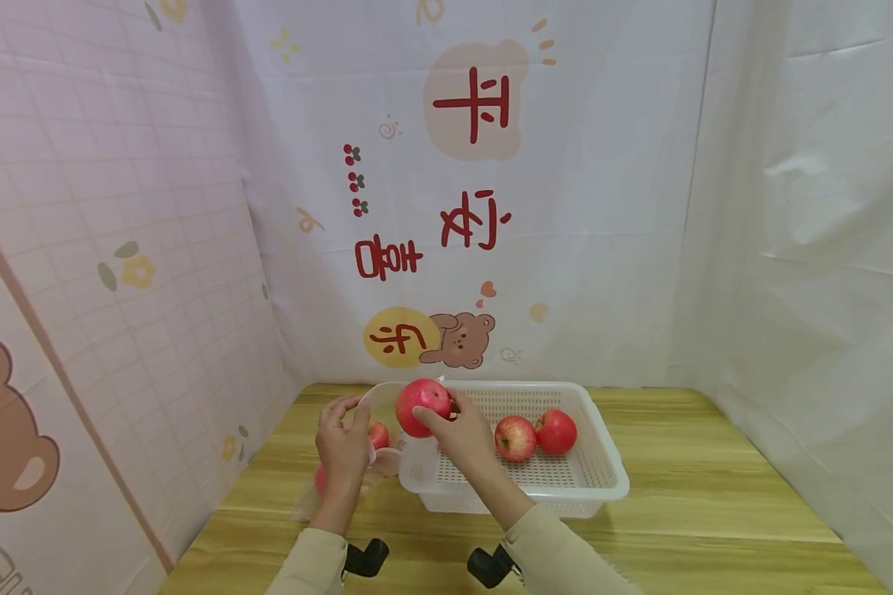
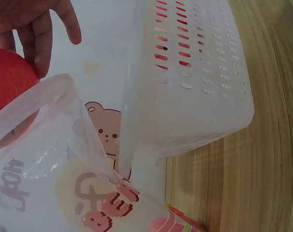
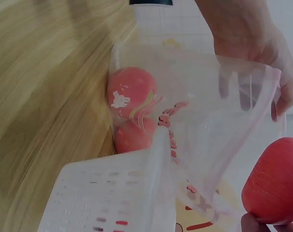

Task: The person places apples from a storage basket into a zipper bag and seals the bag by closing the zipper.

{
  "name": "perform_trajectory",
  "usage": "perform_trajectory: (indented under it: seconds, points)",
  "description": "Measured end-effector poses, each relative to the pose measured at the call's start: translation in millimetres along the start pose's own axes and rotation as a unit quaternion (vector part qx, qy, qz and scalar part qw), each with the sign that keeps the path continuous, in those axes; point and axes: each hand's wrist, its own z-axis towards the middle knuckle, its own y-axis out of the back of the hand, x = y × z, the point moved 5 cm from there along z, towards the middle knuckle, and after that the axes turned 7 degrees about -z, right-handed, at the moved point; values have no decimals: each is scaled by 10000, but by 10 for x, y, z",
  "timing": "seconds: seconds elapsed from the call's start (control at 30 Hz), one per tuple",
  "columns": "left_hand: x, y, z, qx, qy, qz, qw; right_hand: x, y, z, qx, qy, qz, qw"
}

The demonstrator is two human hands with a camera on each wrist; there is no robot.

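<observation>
My left hand (image 1: 345, 438) grips the pink-edged rim of a clear printed plastic bag (image 3: 199, 96), its mouth spread toward the right. Inside the bag's bottom, on the table, lie two red apples (image 3: 132, 92). With thumb and fingers, my right hand (image 1: 463, 434) holds another red apple (image 1: 421, 406) beside the bag's mouth, above the basket's left end. In the left wrist view, this apple (image 2: 11, 87) appears partly behind the bag's rim. A white slotted plastic basket (image 1: 603, 475) stands to the right, with two more apples (image 1: 516, 439) in it.
The wood-grain table (image 1: 714, 496) extends in front of and to the right of the basket. White printed cloth (image 1: 603, 207) hangs at the back and on both sides. Black wrist mounts (image 1: 368, 558) sit by both cuffs.
</observation>
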Motion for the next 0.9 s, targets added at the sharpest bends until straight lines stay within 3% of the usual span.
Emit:
perform_trajectory:
  seconds: [0.43, 0.9]
  points:
    - [-18, 19, 34, -86, -174, 192, 9996, -58, -325, -10, 131, -16, -625, 9980]
    - [-36, 31, 8, -77, -295, 264, 9992, -118, -472, 6, 299, 90, -1228, 9919]
